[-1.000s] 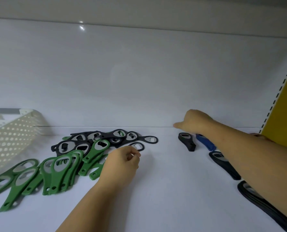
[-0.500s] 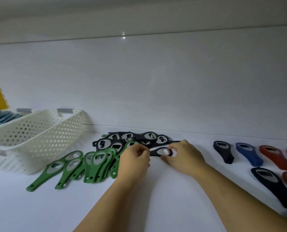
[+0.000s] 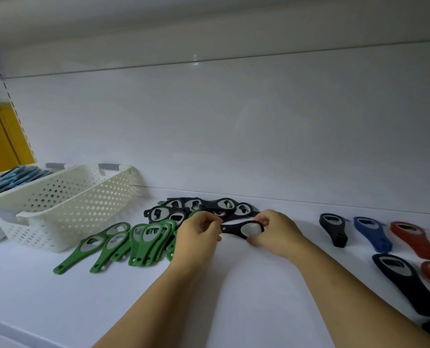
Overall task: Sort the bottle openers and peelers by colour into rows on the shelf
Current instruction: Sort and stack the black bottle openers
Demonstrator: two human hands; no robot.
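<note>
Both hands hold one black bottle opener just above the white shelf. My left hand pinches its handle end, and my right hand grips its ring head. Behind them lies a heap of black openers. Several green openers are spread to the left. On the right, sorted openers lie in rows: a black one, a blue one, red ones, and a second black one nearer me.
A white perforated basket stands at the left; a second basket behind it holds light-blue items. The shelf's white back wall rises close behind the heap. A yellow panel shows at the far left.
My right hand came back from the sorted row on the right to the heap and took the ring end of a black opener; my left hand took its handle. The camera turned left.
</note>
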